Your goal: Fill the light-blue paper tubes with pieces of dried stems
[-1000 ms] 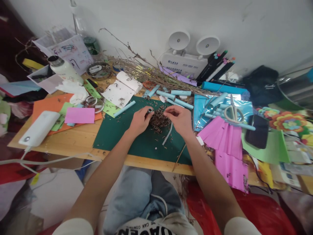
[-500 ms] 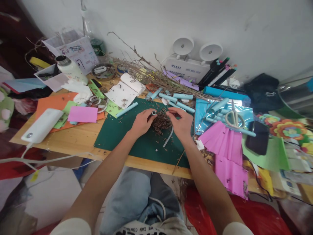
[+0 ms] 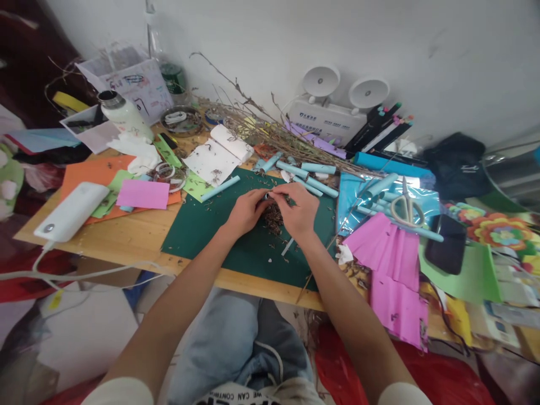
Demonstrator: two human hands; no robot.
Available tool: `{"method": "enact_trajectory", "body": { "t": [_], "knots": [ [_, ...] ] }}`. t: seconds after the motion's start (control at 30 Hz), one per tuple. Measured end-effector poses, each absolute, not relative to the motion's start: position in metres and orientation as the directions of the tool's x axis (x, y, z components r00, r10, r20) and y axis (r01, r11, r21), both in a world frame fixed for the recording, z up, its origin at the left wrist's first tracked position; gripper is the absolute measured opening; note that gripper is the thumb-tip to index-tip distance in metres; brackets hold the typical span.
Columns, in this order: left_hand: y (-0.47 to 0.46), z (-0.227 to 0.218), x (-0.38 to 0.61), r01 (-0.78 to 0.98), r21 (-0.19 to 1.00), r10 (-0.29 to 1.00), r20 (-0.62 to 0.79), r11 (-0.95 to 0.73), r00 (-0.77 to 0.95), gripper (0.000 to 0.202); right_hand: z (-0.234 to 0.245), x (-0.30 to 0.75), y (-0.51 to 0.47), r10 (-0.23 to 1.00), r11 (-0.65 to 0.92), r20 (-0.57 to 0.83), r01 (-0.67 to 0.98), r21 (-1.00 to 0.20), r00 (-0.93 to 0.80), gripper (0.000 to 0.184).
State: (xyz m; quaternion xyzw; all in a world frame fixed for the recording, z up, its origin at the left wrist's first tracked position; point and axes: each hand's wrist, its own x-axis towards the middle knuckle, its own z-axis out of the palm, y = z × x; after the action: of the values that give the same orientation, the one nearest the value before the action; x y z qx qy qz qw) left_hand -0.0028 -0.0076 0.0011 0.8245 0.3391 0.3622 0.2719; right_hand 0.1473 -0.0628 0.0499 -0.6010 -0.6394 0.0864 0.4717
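Observation:
My left hand (image 3: 247,211) is closed around a small paper tube (image 3: 267,196), whose open end faces up between thumb and forefinger. My right hand (image 3: 296,209) pinches at the mouth of that tube; whatever its fingertips hold is too small to make out, though it is likely from the dry crumbled leaves (image 3: 273,219). This dark brown heap lies on the green mat (image 3: 248,253), partly hidden under both hands. A thin pale strip (image 3: 287,246) lies by my right wrist. Farther back on the mat rests a light blue paper tube (image 3: 220,188).
Several blue paper tubes (image 3: 319,168) lie behind the mat, near dry twigs (image 3: 270,132). On the right are scissors (image 3: 407,209), pink crepe paper (image 3: 386,247) and a phone (image 3: 445,244). A white power bank (image 3: 71,211) and a bottle (image 3: 126,117) stand left.
My right hand has moved left and up from the leaf heap to the tube's mouth. My left hand keeps holding the tube in nearly the same place.

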Motion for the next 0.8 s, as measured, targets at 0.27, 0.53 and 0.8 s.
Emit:
{"method": "enact_trajectory", "body": {
  "t": [0.27, 0.53, 0.8],
  "knots": [
    [-0.006, -0.003, -0.005, 0.347, 0.687, 0.74, 0.422, -0.638, 0.524, 0.026, 0.037, 0.151, -0.064, 0.841, 0.376, 0.541, 0.72, -0.583, -0.002, 0.017],
    [-0.007, 0.001, -0.004, 0.339, 0.708, 0.753, 0.415, -0.62, 0.511, 0.026, 0.034, 0.15, -0.065, 0.754, 0.423, 0.657, 0.759, -0.495, 0.008, 0.012],
    [-0.007, 0.001, -0.004, 0.333, 0.714, 0.755, 0.416, -0.616, 0.506, 0.025, 0.041, 0.154, -0.07, 0.757, 0.423, 0.653, 0.79, -0.445, -0.037, 0.015]
  ]
}}
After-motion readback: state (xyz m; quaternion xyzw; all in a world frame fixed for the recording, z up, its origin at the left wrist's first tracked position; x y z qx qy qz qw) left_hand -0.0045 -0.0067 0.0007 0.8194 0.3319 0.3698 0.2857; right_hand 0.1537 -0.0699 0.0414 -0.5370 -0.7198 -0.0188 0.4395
